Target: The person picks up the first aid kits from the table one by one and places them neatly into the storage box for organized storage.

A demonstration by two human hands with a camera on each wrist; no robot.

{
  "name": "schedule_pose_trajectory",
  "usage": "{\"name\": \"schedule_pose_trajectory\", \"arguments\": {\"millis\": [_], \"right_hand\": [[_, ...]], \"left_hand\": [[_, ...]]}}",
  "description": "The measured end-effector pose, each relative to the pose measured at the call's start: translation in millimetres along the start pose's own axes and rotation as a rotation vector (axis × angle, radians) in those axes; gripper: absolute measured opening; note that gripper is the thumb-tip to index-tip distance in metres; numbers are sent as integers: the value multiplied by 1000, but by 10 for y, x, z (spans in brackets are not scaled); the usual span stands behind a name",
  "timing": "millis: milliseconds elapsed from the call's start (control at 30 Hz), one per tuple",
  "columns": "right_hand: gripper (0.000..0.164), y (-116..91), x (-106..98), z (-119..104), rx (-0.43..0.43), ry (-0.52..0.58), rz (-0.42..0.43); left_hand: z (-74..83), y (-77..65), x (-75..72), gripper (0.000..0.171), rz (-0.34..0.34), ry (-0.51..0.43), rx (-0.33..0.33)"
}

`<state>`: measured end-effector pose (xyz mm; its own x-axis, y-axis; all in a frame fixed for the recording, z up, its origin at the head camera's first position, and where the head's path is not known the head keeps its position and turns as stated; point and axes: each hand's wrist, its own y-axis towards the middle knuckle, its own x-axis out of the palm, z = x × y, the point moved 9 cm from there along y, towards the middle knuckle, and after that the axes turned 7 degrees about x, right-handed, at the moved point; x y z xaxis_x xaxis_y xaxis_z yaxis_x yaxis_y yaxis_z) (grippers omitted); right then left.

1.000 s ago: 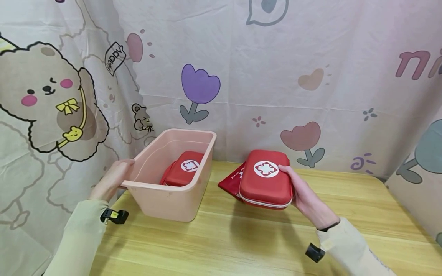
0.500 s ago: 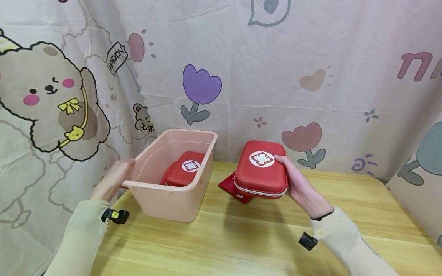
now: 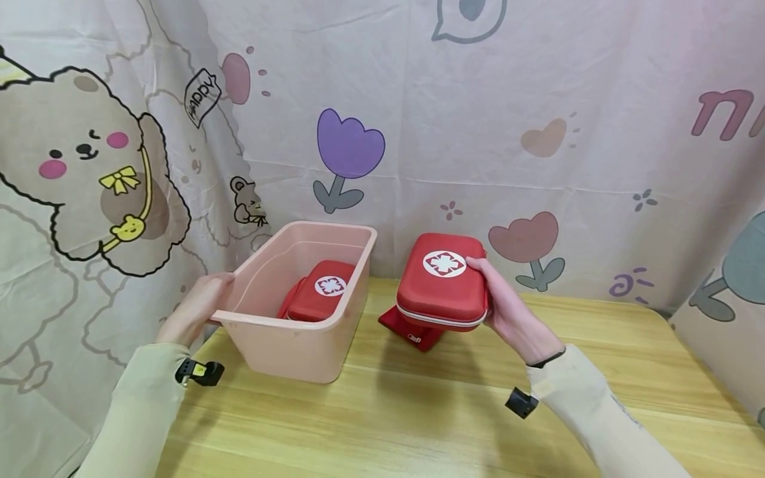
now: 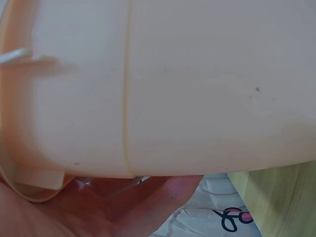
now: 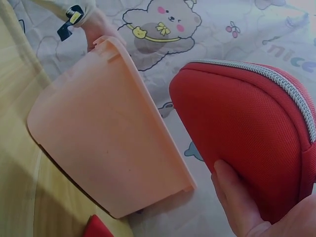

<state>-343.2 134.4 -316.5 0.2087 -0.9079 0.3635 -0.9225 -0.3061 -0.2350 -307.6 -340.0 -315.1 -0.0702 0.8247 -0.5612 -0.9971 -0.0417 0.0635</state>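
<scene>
A red zippered first aid case with a white cross emblem is held up over the table by my right hand. The thumb lies on its top and the fingers reach underneath, as the right wrist view shows with the case and zipper. My left hand grips the left rim of a pink plastic bin. Inside the bin lies another red first aid case, partly hidden by the near wall. The bin wall fills most of the left wrist view.
A flat red pouch lies on the wooden table right of the bin, partly covered from view by the held case. A printed curtain hangs behind the table and along its left side.
My right hand has carried the red first aid case up and to the left, toward the bin. The pouch behind it shows differently now. My left hand stays on the bin rim.
</scene>
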Motion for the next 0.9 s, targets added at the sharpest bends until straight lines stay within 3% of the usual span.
{"name": "schedule_pose_trajectory", "arguments": {"millis": [167,500,900], "right_hand": [[61,30,74,-11,7,4,-10],[60,77,184,-24,4,12,-19],[61,130,289,34,20,-6,-11]], "left_hand": [[-18,-2,8,67,2,-20,-20],[40,-18,-15,65,2,28,10],[20,-4,-12,65,0,31,0]]}}
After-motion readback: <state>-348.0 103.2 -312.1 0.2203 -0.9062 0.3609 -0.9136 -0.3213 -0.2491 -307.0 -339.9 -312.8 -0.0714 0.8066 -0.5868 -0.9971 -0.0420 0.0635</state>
